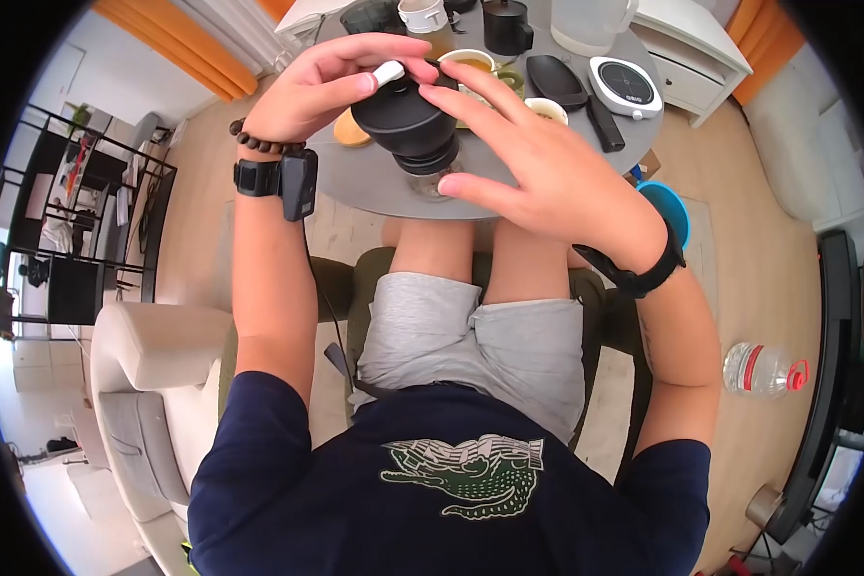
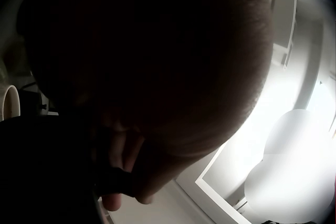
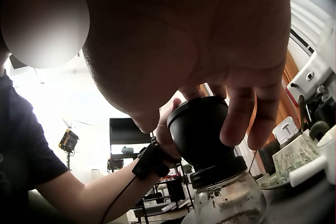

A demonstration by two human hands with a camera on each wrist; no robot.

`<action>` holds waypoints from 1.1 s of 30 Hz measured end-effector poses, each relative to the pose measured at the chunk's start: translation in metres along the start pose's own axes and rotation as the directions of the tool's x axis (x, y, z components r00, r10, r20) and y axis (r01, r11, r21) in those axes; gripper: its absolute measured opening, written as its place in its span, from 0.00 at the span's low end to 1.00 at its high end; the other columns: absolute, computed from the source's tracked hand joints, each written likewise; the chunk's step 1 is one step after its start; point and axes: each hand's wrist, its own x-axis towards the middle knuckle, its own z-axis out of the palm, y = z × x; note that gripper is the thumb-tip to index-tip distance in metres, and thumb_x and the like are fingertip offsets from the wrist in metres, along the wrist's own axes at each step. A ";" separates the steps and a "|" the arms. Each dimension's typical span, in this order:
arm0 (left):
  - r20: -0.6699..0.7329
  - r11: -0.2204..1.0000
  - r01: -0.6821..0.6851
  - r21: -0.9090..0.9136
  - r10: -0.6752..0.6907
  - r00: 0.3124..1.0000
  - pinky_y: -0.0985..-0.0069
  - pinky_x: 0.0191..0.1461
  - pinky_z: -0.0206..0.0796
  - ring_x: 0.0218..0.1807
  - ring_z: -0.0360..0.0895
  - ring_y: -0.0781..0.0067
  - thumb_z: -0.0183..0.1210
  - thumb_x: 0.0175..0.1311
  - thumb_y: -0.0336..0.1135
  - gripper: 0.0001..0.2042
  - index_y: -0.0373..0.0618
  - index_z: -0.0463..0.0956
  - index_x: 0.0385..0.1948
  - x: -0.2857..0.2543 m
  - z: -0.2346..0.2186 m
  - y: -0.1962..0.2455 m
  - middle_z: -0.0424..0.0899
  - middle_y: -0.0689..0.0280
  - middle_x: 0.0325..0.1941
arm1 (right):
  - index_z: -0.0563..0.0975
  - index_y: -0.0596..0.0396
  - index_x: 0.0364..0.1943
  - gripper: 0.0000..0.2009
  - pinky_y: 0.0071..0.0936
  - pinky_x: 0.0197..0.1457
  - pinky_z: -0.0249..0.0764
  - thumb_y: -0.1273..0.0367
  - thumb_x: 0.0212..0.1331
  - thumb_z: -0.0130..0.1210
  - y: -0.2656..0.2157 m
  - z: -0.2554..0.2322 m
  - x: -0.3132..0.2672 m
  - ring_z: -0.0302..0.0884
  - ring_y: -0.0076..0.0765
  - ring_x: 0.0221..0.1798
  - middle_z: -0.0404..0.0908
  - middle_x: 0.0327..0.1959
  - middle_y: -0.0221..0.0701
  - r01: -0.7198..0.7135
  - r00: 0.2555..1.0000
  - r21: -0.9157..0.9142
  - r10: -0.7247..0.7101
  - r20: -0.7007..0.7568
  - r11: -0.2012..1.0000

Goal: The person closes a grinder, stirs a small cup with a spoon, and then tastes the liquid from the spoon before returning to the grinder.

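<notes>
A black manual coffee grinder with a glass jar for its base stands on the grey round table, close to the near edge. On its top is a crank with a white knob. My left hand pinches that knob between thumb and fingers. In the left wrist view the same hand is dark, and its thumb and fingertips meet at the crank. My right hand spreads around the grinder's far side, fingers extended by the top and thumb near the jar. From the right wrist, its palm hangs above the black body.
Behind the grinder are a green-handled mug, a small bowl, a black tray, a white scale, a black canister and a clear pitcher. A round wooden lid lies left. A blue bucket stands below.
</notes>
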 end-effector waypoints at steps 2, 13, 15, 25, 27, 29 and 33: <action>0.058 1.000 -0.019 0.008 0.019 0.998 0.63 0.79 0.69 0.72 0.81 0.64 0.65 0.78 0.44 0.31 0.34 0.73 0.76 0.003 -0.004 -0.002 0.87 0.55 0.66 | 0.69 0.45 0.82 0.36 0.48 0.79 0.73 0.54 0.73 0.67 0.001 0.001 0.001 0.71 0.60 0.81 0.60 0.89 0.39 0.006 1.000 0.009 -0.006 -0.001 1.000; -0.369 0.985 0.042 0.170 0.024 0.929 0.66 0.79 0.67 0.71 0.81 0.66 0.72 0.69 0.28 0.26 0.40 0.78 0.68 0.007 0.027 -0.012 0.86 0.69 0.49 | 0.73 0.47 0.79 0.32 0.47 0.79 0.72 0.44 0.82 0.52 0.006 -0.002 0.003 0.73 0.60 0.80 0.63 0.87 0.43 -0.038 0.999 0.142 0.043 -0.029 0.989; -0.364 0.981 0.012 0.194 0.061 0.930 0.66 0.78 0.67 0.71 0.81 0.66 0.71 0.70 0.28 0.25 0.39 0.77 0.69 0.006 0.036 -0.007 0.86 0.68 0.51 | 0.73 0.47 0.80 0.33 0.47 0.80 0.71 0.43 0.82 0.51 0.007 -0.002 0.004 0.72 0.59 0.81 0.63 0.88 0.43 -0.042 0.999 0.146 0.047 -0.026 0.988; -0.412 0.977 -0.119 0.175 0.183 0.893 0.70 0.75 0.71 0.62 0.82 0.73 0.64 0.76 0.27 0.21 0.36 0.78 0.69 0.002 0.042 -0.011 0.82 0.70 0.53 | 0.72 0.47 0.81 0.35 0.45 0.84 0.67 0.40 0.81 0.51 0.011 0.005 0.004 0.67 0.57 0.85 0.62 0.89 0.44 -0.038 0.998 0.192 0.049 -0.050 0.981; -0.463 0.974 -0.080 0.213 0.173 0.869 0.73 0.72 0.72 0.60 0.82 0.76 0.64 0.77 0.27 0.20 0.36 0.79 0.68 0.004 0.050 -0.008 0.81 0.71 0.52 | 0.71 0.47 0.81 0.36 0.46 0.84 0.67 0.40 0.81 0.51 0.011 0.005 0.004 0.67 0.58 0.85 0.61 0.89 0.44 -0.041 0.998 0.187 0.051 -0.048 0.982; -0.514 0.968 -0.038 0.247 0.164 0.842 0.76 0.70 0.72 0.58 0.82 0.79 0.65 0.77 0.27 0.19 0.37 0.80 0.67 0.007 0.057 -0.006 0.81 0.72 0.51 | 0.71 0.47 0.81 0.36 0.46 0.84 0.67 0.40 0.81 0.51 0.009 0.005 0.004 0.67 0.58 0.85 0.61 0.89 0.44 -0.044 0.998 0.181 0.053 -0.046 0.983; -0.556 0.936 0.127 0.327 0.082 0.827 0.75 0.64 0.77 0.56 0.85 0.75 0.69 0.76 0.34 0.20 0.35 0.82 0.65 0.012 0.088 0.032 0.87 0.64 0.56 | 0.71 0.49 0.81 0.36 0.46 0.83 0.67 0.40 0.81 0.52 0.007 0.005 0.004 0.68 0.59 0.84 0.61 0.89 0.45 -0.043 0.998 0.169 0.052 -0.047 0.985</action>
